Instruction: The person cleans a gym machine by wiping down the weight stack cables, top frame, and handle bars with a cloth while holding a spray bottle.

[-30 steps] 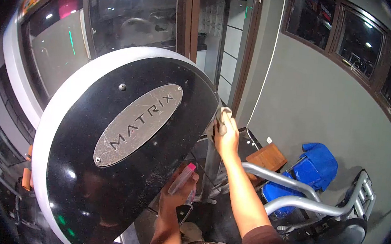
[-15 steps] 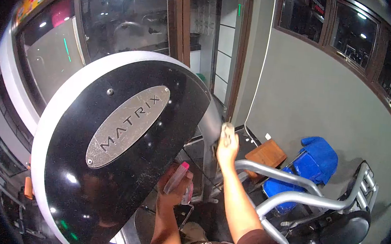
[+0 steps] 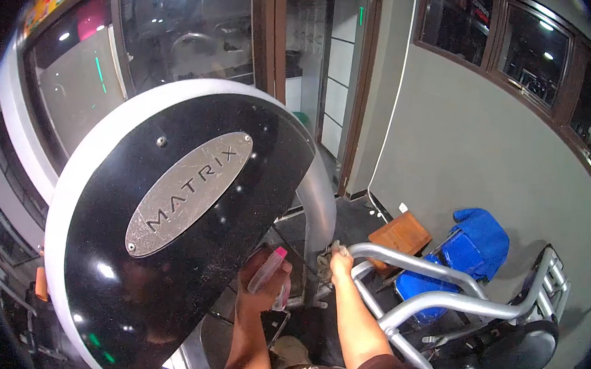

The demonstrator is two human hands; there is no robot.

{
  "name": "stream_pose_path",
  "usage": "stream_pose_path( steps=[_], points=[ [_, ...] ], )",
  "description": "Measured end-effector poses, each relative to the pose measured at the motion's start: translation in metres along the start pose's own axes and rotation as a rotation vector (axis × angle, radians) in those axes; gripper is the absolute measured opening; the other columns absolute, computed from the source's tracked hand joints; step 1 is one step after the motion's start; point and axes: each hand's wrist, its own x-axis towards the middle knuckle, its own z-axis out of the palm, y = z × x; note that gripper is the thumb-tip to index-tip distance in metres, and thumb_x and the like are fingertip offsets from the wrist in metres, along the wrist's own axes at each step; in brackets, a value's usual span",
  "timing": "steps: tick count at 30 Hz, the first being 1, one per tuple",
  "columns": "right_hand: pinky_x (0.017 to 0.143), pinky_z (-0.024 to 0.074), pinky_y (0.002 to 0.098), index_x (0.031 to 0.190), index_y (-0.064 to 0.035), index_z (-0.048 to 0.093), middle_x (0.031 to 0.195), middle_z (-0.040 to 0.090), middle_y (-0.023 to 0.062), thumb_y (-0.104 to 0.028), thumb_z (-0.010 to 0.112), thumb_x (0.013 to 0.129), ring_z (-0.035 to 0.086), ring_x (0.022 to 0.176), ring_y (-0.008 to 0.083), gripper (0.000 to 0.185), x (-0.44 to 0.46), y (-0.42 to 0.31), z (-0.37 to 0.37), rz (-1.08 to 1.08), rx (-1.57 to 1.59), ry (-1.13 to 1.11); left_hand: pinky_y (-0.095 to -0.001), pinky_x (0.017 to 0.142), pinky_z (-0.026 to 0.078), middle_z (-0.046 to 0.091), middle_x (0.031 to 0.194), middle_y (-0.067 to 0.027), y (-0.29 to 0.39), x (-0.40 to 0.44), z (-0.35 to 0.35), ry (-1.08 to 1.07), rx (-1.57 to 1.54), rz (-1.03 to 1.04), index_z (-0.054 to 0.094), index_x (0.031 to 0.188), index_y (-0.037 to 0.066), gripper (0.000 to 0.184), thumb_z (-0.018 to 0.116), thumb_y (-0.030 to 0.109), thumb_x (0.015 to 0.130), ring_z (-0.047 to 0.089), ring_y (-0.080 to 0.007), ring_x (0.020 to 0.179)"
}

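My left hand (image 3: 263,282) is wrapped round a clear spray bottle with a pink top (image 3: 269,269), just right of the lower edge of a black machine cover (image 3: 254,174). The cover has a white rim and an oval metal plate (image 3: 190,193) reading MATRIX. My right hand (image 3: 341,263) grips a crumpled greyish cloth (image 3: 327,262) against or close beside the lower part of a grey upright tube (image 3: 320,211). Whether the cloth touches the tube is hard to tell.
Curved silver bars (image 3: 452,304) and a black padded seat (image 3: 521,362) lie to the right. Behind them are a blue chair (image 3: 474,250) with blue fabric and a wooden box (image 3: 401,238). A grey wall (image 3: 465,142) and glass doors (image 3: 189,30) stand beyond.
My right hand with the cloth has moved down along the grey tube, away from the cover's right edge. The view has shifted slightly; my left hand still holds the bottle.
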Motion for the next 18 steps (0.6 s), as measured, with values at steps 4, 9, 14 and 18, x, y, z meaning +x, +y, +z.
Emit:
stream_pose_path(
  steps=[4,9,14,18],
  points=[
    [0.085,0.0508,0.0349,0.107,0.0014,0.070,0.102,0.074,0.0091,-0.017,0.063,0.098,0.067,0.092,0.0187,0.021,0.015,-0.044,0.018,-0.143,0.021,0.020,-0.0301,0.062,0.050,0.066,0.084,-0.0037,-0.005,0.001,-0.002,0.053,0.108,0.057,0.069,0.096,0.007,0.013,0.075,0.003,0.085,0.060,-0.0124,0.070],
    [0.073,0.0542,0.0331,0.102,-0.0014,0.073,0.082,0.073,0.0094,-0.018,0.071,0.094,0.069,0.077,0.0186,0.018,0.021,-0.182,0.017,-0.501,-0.096,-0.248,-0.0310,0.062,0.049,0.064,0.082,-0.0045,-0.002,0.001,0.002,0.079,-0.063,0.061,0.069,0.094,0.006,0.010,0.073,0.002,0.085,0.060,-0.0144,0.070],
    [0.079,0.0550,0.0394,0.108,-0.0023,0.070,0.107,0.066,0.0161,-0.009,0.069,0.089,0.069,0.091,0.0293,0.020,-0.008,-0.259,0.033,-0.975,-0.298,-0.188,-0.0309,0.062,0.049,0.063,0.082,-0.0056,0.003,0.006,0.004,0.018,0.056,0.204,0.068,0.091,0.005,0.007,0.071,0.003,0.085,0.061,-0.0151,0.071],
    [0.085,0.0532,0.0397,0.106,-0.0025,0.071,0.106,0.067,0.0188,-0.006,0.066,0.086,0.069,0.097,0.0334,0.021,0.004,-0.219,0.026,-0.894,-0.248,-0.154,-0.0300,0.063,0.048,0.062,0.081,-0.0052,0.000,0.002,0.006,0.031,-0.069,0.160,0.067,0.090,0.005,0.005,0.071,0.005,0.086,0.060,-0.0144,0.071]
  ],
)
